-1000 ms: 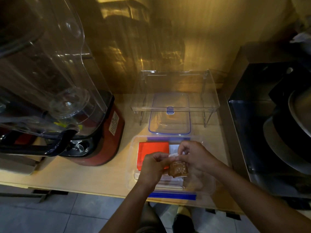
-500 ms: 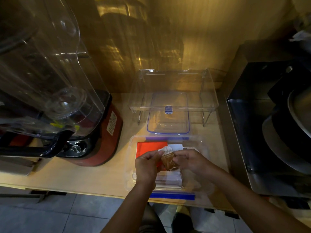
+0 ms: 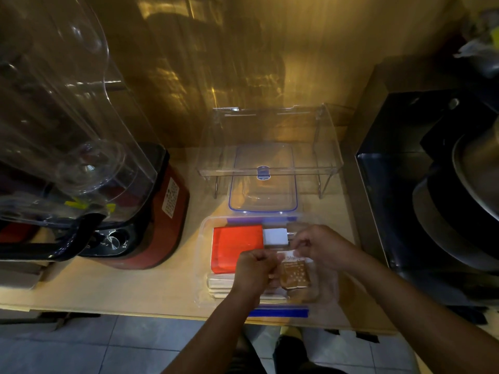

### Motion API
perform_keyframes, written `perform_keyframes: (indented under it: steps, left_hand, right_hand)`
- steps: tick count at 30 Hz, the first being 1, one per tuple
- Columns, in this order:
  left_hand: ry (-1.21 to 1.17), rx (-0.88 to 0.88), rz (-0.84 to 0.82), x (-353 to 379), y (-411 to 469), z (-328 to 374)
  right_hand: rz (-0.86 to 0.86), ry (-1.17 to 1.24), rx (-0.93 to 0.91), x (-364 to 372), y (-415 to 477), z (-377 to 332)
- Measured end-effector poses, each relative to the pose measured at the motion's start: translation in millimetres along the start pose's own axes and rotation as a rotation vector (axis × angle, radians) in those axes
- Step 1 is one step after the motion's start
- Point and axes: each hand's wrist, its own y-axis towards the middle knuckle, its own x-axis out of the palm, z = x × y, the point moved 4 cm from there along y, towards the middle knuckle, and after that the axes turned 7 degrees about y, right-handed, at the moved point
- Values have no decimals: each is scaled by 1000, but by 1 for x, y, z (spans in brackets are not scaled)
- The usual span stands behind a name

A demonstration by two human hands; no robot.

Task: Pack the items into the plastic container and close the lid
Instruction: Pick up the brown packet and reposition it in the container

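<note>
The clear plastic container (image 3: 203, 265) with blue clips sits open at the counter's front edge. Inside lie a red packet (image 3: 232, 245), a white charger block (image 3: 275, 237) and pale flat packets (image 3: 218, 286) at the front left. Above the container, both hands hold a small brown snack packet (image 3: 294, 275). My left hand (image 3: 252, 271) pinches its left edge. My right hand (image 3: 324, 248) pinches its white top edge. The container's lid (image 3: 263, 184), clear with a blue rim, lies flat just behind it, under a clear rack.
A red blender base (image 3: 162, 211) with a large clear jug (image 3: 54, 117) stands at the left. A clear acrylic rack (image 3: 270, 168) stands over the lid. A dark metal sink (image 3: 405, 211) with pans fills the right. The wall is close behind.
Both hands moved the brown packet slightly toward the right and front of the container, turning it flatter. The white charger block now shows behind them.
</note>
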Motion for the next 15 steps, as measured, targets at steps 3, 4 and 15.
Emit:
perform_keyframes:
  steps: [3,4,15]
  left_hand:
    - [168,-29,-48,9,7,-5]
    - [251,-14,-66,11,9,-6]
    - [1074,302,-51,33,21,-3]
  right_hand:
    - [-84,-235,31,2,1,0]
    - [-105,-305,42,5,0,0]
    - [-83,-813,-60,31,3,12]
